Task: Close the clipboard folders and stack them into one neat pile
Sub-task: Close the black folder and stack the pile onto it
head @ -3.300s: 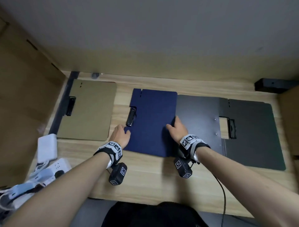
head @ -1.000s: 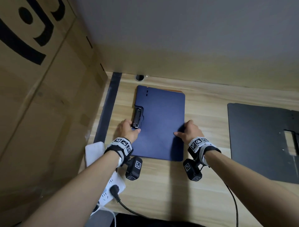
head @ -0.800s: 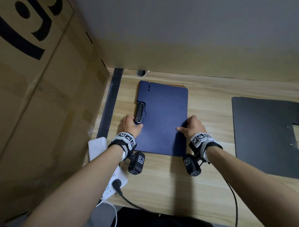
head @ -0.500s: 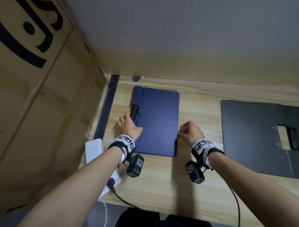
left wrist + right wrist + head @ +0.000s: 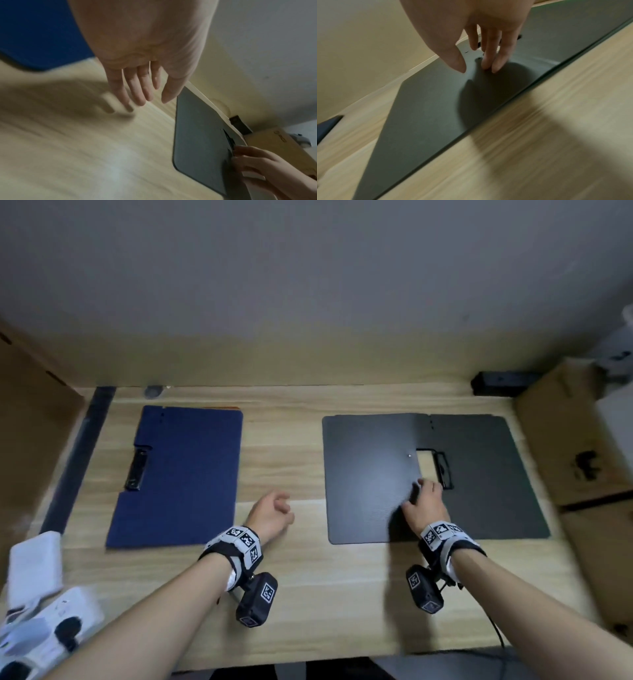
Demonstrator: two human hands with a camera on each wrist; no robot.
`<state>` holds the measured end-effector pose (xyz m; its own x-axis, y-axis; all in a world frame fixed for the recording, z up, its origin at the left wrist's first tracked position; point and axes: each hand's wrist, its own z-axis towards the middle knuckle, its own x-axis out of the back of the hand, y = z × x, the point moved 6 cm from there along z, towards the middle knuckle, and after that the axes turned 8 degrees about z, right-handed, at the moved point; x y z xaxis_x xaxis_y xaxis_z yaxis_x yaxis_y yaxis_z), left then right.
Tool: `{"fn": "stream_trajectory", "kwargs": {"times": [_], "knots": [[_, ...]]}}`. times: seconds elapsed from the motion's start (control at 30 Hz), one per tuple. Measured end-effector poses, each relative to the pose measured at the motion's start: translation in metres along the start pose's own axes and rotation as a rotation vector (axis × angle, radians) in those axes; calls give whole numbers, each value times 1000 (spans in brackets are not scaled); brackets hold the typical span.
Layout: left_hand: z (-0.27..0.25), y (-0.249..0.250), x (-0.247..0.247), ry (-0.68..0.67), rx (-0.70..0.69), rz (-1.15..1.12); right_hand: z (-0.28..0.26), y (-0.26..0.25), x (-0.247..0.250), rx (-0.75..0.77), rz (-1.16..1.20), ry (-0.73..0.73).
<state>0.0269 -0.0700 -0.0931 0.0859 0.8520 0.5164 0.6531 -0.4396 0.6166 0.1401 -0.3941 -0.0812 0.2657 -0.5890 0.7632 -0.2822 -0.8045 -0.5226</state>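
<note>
A closed blue clipboard folder (image 5: 178,474) lies at the left of the wooden desk (image 5: 281,446), with a sliver of a tan folder showing under its far edge. An open black clipboard folder (image 5: 370,474) lies flat at the right, its clip on the right half. My right hand (image 5: 423,489) rests on the black folder near the fold. Its straight fingertips (image 5: 488,66) touch the left cover (image 5: 428,108) beside the clip cutout, and the thumb stays apart. My left hand (image 5: 279,501) hovers over bare desk between the two folders. Its fingers (image 5: 137,92) are relaxed and hold nothing.
Cardboard boxes flank the desk at the left (image 5: 30,440) and right (image 5: 575,446). A white power strip (image 5: 44,628) and a white adapter (image 5: 34,566) sit at the front left. A dark strip (image 5: 78,457) runs along the left edge. A black block (image 5: 500,383) sits at the back right.
Both hands let go of the blue folder, which stays on the tan one, and moved right. My right hand now touches the black folder. The view swung right.
</note>
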Motion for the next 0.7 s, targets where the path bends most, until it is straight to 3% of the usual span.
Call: {"fn": "stream_trajectory", "kwargs": {"times": [0.13, 0.27, 0.7], "knots": [[1, 21, -56, -18, 27, 29, 9, 31, 8, -20, 89, -125], [7, 29, -72, 2, 37, 58, 11, 24, 0, 46, 87, -198], [13, -4, 12, 178, 149, 379, -28, -40, -60, 219, 176, -412]]}}
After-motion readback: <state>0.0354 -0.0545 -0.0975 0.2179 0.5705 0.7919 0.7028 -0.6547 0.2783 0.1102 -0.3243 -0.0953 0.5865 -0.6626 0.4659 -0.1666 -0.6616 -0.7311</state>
